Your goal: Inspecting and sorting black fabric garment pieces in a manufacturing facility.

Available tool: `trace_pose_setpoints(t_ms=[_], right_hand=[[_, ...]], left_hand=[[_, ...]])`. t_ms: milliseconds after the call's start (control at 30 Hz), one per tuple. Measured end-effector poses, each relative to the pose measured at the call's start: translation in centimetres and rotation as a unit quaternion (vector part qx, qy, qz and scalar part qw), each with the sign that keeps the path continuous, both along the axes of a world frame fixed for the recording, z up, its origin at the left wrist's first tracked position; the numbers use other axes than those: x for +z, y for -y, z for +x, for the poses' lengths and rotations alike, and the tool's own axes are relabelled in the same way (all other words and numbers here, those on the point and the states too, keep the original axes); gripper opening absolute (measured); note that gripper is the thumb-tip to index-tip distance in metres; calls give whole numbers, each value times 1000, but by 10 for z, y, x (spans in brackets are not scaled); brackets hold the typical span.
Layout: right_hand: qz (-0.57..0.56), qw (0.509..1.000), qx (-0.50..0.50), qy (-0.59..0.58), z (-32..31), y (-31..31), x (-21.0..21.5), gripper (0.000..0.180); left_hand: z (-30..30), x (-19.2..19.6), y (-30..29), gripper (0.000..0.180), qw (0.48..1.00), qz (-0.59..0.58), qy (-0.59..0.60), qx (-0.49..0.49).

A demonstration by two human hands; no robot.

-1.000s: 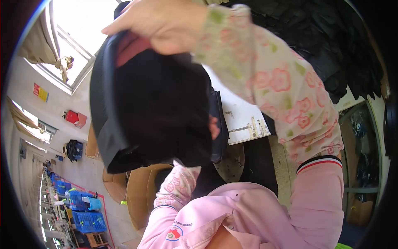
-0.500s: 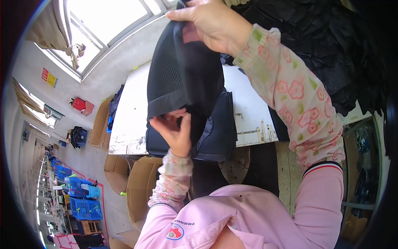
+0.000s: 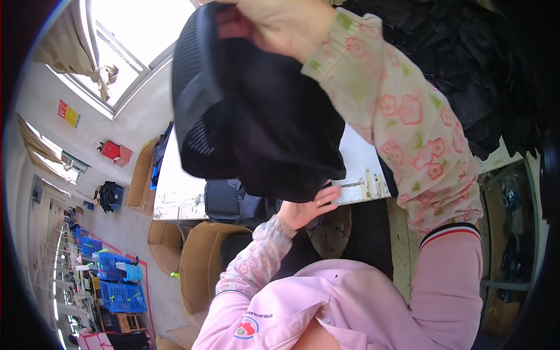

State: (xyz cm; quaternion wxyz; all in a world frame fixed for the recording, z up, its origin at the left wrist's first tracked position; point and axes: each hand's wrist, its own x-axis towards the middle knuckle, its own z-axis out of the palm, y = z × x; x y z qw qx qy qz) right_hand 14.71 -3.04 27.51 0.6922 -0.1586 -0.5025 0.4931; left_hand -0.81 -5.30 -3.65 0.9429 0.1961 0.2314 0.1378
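A black cloth piece with a ribbed mesh panel (image 3: 262, 122) hangs in front of me, bunched and partly folded over. Up at the top edge of the view, my right hand (image 3: 280, 23) grips its upper end, with fingers showing through or behind the thin dark edge. My left hand (image 3: 306, 211) is at the cloth's lower edge, fingers stretched out and apart; the cloth covers part of it. Below the raised piece, dark folded cloth pieces (image 3: 223, 198) lie at the front of the white table (image 3: 178, 186).
A large heap of black cloth (image 3: 461, 70) fills the far right. Open cardboard boxes (image 3: 201, 256) stand below the table's left front edge. Farther left are blue plastic crates (image 3: 122, 296) and a red box (image 3: 111, 149). A window (image 3: 140, 29) is at the upper left.
My right hand has moved up and left with the cloth, which has swung round and bunched. My left hand has shifted right and its pinching fingers have spread.
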Motion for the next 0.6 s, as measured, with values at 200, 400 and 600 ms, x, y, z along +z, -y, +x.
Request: trace_pose_setpoints(t_ms=[200,400,600], right_hand=[[73,992,99,-42,-15,0,7,7],[21,994,-29,101,65,44,-37,20],[-265,912,-143,279,47,14,-289,64]], left_hand=[[25,-23,-69,43,938,105,319,-84],[-124,44,-140,50,868,362,-145,308],[-259,8,-215,49,754,503,-366,211]])
